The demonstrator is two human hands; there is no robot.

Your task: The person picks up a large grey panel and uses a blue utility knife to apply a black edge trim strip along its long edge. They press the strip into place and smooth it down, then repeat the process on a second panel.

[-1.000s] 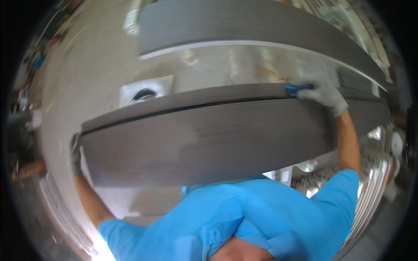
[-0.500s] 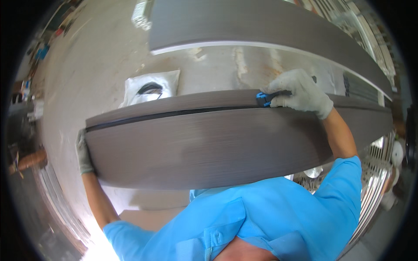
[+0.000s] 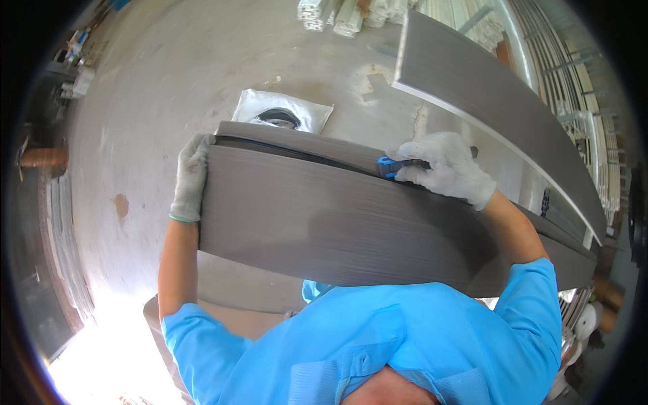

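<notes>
A long dark grey-brown panel [image 3: 290, 209] lies across in front of me, slanting down to the right. Along its far side runs a groove with a black strip [image 3: 290, 154] in it. My left hand [image 3: 192, 177], in a pale work glove, is closed round the panel's left end near the far corner, its fingertips by the strip's end. My right hand [image 3: 447, 165], also gloved, grips a black hand tool with blue parts [image 3: 389, 166]. The tool's blue end rests at the strip line; its exact kind is hard to make out.
Beyond, a second dark panel with a pale edge [image 3: 499, 94] slants to the right. A silvery bag with a dark coil [image 3: 280, 116] lies on the concrete floor [image 3: 162, 115]. Bundles of pale profiles [image 3: 351, 15] lie far off, and long racked lengths [image 3: 574, 88] line the right.
The whole view has turned, and the panel now slants more. My left hand sits closer to the far corner. My right hand with the tool is nearer the panel's left end.
</notes>
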